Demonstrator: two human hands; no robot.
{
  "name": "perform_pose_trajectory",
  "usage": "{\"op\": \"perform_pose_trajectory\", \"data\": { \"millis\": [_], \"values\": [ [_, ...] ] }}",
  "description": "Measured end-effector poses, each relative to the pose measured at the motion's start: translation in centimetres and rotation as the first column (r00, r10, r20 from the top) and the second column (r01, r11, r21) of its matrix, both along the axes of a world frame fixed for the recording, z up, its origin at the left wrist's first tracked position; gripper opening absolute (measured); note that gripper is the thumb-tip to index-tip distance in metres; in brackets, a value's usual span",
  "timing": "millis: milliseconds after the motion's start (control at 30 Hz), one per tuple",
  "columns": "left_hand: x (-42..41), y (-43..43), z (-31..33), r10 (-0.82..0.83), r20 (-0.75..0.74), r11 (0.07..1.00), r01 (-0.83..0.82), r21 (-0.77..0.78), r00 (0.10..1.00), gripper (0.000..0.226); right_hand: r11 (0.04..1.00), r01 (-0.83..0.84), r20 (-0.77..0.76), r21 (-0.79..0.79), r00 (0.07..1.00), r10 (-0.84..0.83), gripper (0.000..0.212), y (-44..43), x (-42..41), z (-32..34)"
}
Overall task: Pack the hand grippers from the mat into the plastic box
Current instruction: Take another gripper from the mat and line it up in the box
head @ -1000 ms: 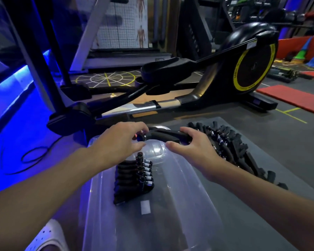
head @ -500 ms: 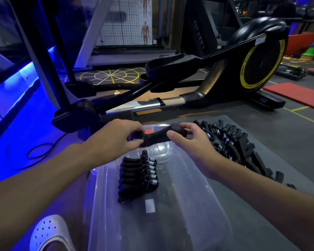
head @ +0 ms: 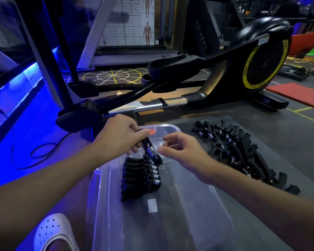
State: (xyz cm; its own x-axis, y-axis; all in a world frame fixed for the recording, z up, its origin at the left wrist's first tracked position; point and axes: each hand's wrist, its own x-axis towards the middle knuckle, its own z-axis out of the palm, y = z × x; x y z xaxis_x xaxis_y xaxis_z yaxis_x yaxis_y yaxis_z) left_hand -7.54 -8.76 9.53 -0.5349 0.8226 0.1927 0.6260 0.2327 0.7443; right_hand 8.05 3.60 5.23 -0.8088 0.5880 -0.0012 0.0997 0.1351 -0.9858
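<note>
One left hand (head: 121,136): fingers clamped on a hand gripper (head: 151,150), just above the packed row.
Packed row (head: 138,176): inside the plastic box (head: 198,205), left side.
Right hand (head: 184,151): fingers loosely curled, apart, holding nothing.
Mat (head: 279,160): loose grippers (head: 232,151) lined up.

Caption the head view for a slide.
Left hand holds a hand gripper by the row in the plastic box; right hand open; grippers wait on the mat.

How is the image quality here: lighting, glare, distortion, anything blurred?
Head view: blue light floods the floor at left; wide-angle bends the edges; pale glare on the plastic box; the left hand, its hand gripper and the right hand read sharp enough.
</note>
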Motion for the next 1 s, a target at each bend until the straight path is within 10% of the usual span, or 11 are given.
{"op": "perform_pose_trajectory", "data": {
  "millis": [300,633,1000],
  "values": [
    [0.7,0.4,0.4,0.045,0.04,0.998,-0.047,0.046,0.998,0.033,0.994,-0.039,0.011,0.104,0.999,0.038,0.009,-0.6,-0.2,-0.4],
    [-3.2,-0.5,-1.3,-0.158,-0.318,0.987,0.153,-0.042,0.935,0.033,0.974,0.055,0.023,0.221,0.998,-0.062,0.016,0.8,0.2,-0.6],
    [-4.3,-1.4,-1.5,-0.115,-0.367,0.992,0.084,-0.099,0.923,0.021,0.987,0.013,0.051,0.163,0.998,-0.021,0.019,2.0,0.4,-0.7]
  ]
}}
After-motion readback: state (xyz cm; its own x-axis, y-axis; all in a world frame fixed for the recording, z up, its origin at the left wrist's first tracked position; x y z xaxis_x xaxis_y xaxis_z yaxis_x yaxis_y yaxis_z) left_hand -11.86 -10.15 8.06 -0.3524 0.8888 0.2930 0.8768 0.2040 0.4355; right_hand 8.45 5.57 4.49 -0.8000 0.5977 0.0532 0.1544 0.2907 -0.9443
